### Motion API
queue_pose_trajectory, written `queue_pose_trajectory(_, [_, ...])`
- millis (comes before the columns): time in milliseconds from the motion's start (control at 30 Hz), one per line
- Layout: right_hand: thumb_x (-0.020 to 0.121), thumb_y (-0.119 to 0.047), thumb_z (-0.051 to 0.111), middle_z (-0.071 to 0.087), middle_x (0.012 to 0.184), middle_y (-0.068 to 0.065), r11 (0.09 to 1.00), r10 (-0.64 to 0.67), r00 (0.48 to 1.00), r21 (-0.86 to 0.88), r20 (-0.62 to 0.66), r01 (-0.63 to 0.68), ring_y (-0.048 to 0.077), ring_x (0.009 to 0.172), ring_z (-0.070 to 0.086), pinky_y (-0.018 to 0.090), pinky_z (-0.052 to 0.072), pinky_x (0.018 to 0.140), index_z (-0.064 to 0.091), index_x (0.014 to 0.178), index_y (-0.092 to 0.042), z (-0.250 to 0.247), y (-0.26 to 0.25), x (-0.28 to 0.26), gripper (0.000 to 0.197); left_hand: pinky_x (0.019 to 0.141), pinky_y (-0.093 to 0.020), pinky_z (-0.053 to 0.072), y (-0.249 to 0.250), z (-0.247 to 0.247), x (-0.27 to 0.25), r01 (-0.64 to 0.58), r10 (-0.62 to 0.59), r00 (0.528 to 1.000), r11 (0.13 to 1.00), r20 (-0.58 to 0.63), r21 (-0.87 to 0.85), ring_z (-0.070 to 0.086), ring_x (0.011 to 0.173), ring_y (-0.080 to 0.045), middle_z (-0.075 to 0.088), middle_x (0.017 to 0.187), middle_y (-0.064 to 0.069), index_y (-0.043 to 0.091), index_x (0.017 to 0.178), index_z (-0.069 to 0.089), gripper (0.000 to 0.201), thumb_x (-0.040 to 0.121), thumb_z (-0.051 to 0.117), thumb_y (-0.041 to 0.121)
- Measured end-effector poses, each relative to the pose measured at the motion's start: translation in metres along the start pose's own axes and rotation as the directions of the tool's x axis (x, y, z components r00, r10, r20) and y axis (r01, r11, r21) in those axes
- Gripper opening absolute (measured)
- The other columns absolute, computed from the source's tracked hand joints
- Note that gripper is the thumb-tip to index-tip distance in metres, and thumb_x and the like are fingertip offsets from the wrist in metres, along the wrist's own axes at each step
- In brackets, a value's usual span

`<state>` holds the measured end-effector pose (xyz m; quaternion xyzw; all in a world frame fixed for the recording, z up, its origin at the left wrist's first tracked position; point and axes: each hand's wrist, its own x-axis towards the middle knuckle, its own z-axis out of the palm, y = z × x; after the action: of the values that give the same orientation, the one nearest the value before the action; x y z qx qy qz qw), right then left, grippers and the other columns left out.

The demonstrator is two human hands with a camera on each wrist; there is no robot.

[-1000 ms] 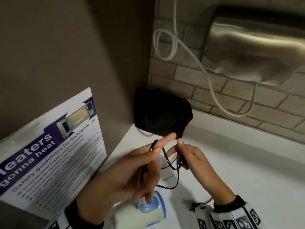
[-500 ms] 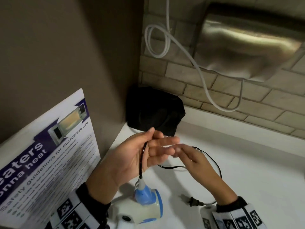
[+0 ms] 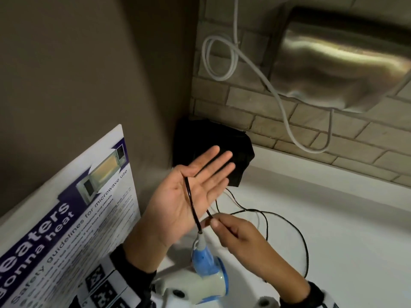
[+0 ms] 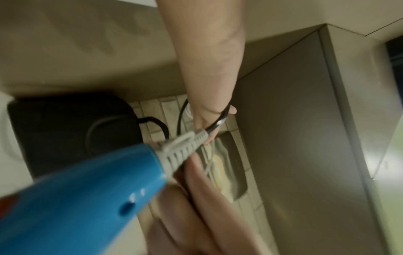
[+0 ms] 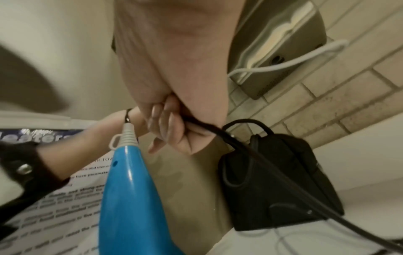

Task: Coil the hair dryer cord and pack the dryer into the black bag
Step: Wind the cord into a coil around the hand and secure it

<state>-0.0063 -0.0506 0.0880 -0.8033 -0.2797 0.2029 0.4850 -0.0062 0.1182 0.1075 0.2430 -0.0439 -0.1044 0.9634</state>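
We saw the left hand [image 3: 189,203] held palm up above the white surface [image 3: 333,230], its fingers [image 3: 213,165] straight and slightly apart, pointing toward the black bag [image 3: 242,156]. The black cord [image 3: 190,196] of the hair dryer [image 3: 209,276] ran up across that palm from the grey strain relief [image 3: 201,238] at the end of the blue handle and passed between 2 of the fingers near their base; from there we could not follow it behind the hand. The right hand [image 3: 235,232] sat just below the left hand's little-finger edge, its fingers [image 5: 167,124] curled and pinching the cord. From that pinch the rest of the cord trailed in loose loops over the surface, on the side of the left hand away from the poster. The dryer itself, with a white body, lay on the surface directly beneath the left wrist, its handle tilted up toward the palm. The black bag stood in the corner beyond the left hand's fingertips, against the brick wall [image 3: 311,134]. A microwave safety poster [image 3: 73,218] leaned against the brown wall beside the left forearm. On the brick wall above the bag we saw a steel hand dryer [image 3: 340,63] with a white cable [image 3: 222,56] looped beside it.
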Motion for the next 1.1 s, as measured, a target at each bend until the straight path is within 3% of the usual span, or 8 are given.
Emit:
queue_pose_trajectory(133, [0.096,-0.033,0.047,0.066,0.069,0.001,0.989,-0.069,0.994,-0.139,-0.08,0.057,0.008,0.054,0.048,0.014,0.035,0.059,0.068,0.098,-0.039,-0.006,0.005,-0.016,0.022,0.115,-0.04,0.029,0.017,-0.016,0.015,-0.108,0.114,0.993,0.982,-0.028,0.155,0.039,0.137,-0.021,0.05,0.143,-0.008,0.018,0.128,0.058,0.051,0.084,0.034,0.013])
queue_pose_trajectory(267, [0.097,-0.021,0.047,0.052,0.048,-0.037,0.977,-0.004,0.998,-0.214,-0.07,-0.011,-0.012,0.053,0.054,0.004,0.037,0.054,0.067,0.107,-0.027,-0.022,-0.006,-0.027,0.023,0.116,-0.041,0.023,0.024,-0.033,0.031,-0.1,0.126,0.991,0.929,-0.052,0.357,0.039,0.136,-0.015,0.051,0.142,-0.001,0.018,0.135,0.049,0.054,0.092,0.021,0.003])
queue_pose_trajectory(367, [0.095,-0.029,0.049,0.053,0.064,-0.047,0.942,-0.054,0.998,-0.33,0.016,0.056,-0.019,0.068,0.056,0.003,0.039,0.062,0.066,0.105,-0.042,-0.026,-0.01,-0.032,0.023,0.115,-0.046,0.026,0.023,-0.047,0.039,-0.061,0.106,0.991,0.89,-0.076,0.451,0.044,0.134,-0.018,0.053,0.141,-0.004,0.011,0.137,0.046,0.046,0.1,0.019,0.013])
queue_pose_trajectory(467, [0.093,-0.048,0.043,0.056,0.088,-0.046,0.869,-0.116,0.988,-0.472,0.101,0.15,-0.019,0.083,0.055,0.004,0.04,0.071,0.052,0.106,-0.054,-0.024,-0.008,-0.035,0.016,0.113,-0.047,0.03,0.014,-0.05,0.044,-0.008,0.079,0.989,0.869,-0.123,0.495,0.051,0.128,-0.02,0.058,0.135,-0.008,0.01,0.131,0.052,0.042,0.102,0.024,0.021])
queue_pose_trajectory(633, [0.091,-0.059,0.036,0.065,0.095,-0.032,0.829,-0.273,0.961,-0.515,-0.035,0.217,-0.012,0.083,0.061,0.01,0.048,0.072,0.059,0.099,-0.044,-0.042,-0.017,-0.023,0.028,0.11,-0.051,0.036,0.001,-0.056,0.042,0.032,0.052,0.988,0.858,-0.147,0.513,0.056,0.124,-0.025,0.059,0.133,-0.013,0.005,0.132,0.048,0.044,0.1,0.033,0.03])
queue_pose_trajectory(833, [0.091,-0.03,0.055,0.065,0.083,-0.018,0.775,-0.502,0.85,-0.519,-0.158,0.361,-0.001,0.079,0.062,0.025,0.05,0.067,0.065,0.088,-0.032,-0.073,-0.045,0.028,0.01,0.104,-0.05,0.042,-0.006,-0.034,0.027,0.171,-0.184,0.983,0.879,-0.016,0.445,0.055,0.122,-0.038,0.06,0.127,-0.024,0.001,0.127,0.053,0.062,0.098,0.018,0.043])
queue_pose_trajectory(933, [0.086,-0.033,0.058,0.064,0.077,-0.013,0.802,-0.495,0.847,-0.477,-0.192,0.36,0.005,0.076,0.061,0.029,0.048,0.066,0.066,0.08,-0.029,-0.082,-0.047,0.054,0.011,0.103,-0.051,0.043,-0.008,-0.022,0.015,0.253,-0.304,0.948,0.897,0.091,0.363,0.056,0.118,-0.043,0.064,0.117,-0.028,0.004,0.111,0.059,0.063,0.093,0.023,0.051])
queue_pose_trajectory(1100, [0.088,-0.04,0.053,0.059,0.065,-0.017,0.89,-0.381,0.911,-0.331,-0.159,0.314,0.001,0.066,0.057,0.023,0.042,0.063,0.057,0.069,-0.035,-0.064,-0.032,0.082,0.019,0.104,-0.056,0.04,-0.016,-0.008,0.001,0.281,-0.377,0.887,0.899,0.266,0.337,0.059,0.113,-0.042,0.068,0.113,-0.023,0.005,0.11,0.06,0.054,0.086,0.052,0.053])
